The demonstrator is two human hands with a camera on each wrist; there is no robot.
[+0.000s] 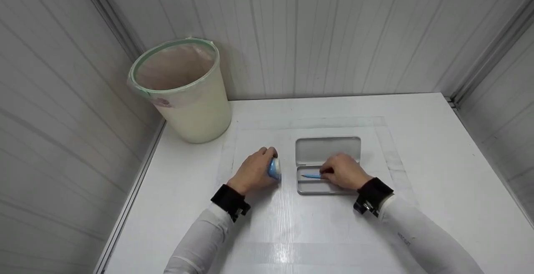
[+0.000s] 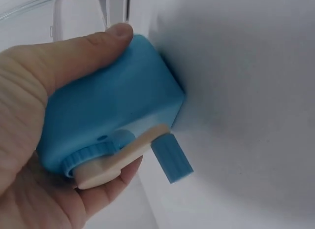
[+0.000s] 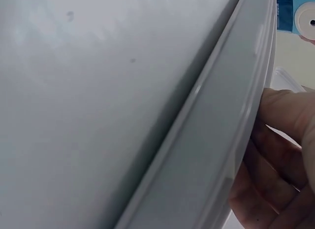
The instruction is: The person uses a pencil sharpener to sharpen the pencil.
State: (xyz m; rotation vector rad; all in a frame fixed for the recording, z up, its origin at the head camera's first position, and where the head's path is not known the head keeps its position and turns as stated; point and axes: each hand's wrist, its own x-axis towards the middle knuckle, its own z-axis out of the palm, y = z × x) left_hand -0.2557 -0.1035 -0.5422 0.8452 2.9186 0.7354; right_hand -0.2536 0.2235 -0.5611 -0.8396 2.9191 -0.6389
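Observation:
My left hand (image 1: 253, 173) grips a blue crank-handle pencil sharpener (image 1: 273, 169) to the left of an open grey pencil case (image 1: 308, 187). Up close in the left wrist view, the sharpener (image 2: 113, 96) has a cream crank arm (image 2: 130, 157) with a blue knob (image 2: 172, 157); the thumb lies along its body. Over the case's lower half, my right hand (image 1: 344, 172) pinches a light blue pencil (image 1: 311, 176), its tip pointing left. The right wrist view shows the case wall (image 3: 211, 125) beside the curled fingers (image 3: 283, 108); the pencil is hidden there.
A cream waste bin (image 1: 196, 115) with a clear liner stands at the table's back left. The case's lid (image 1: 315, 149) lies opened toward the back. White panelled walls (image 1: 317, 36) enclose the white table (image 1: 438, 161), which has strips of tape stuck on it.

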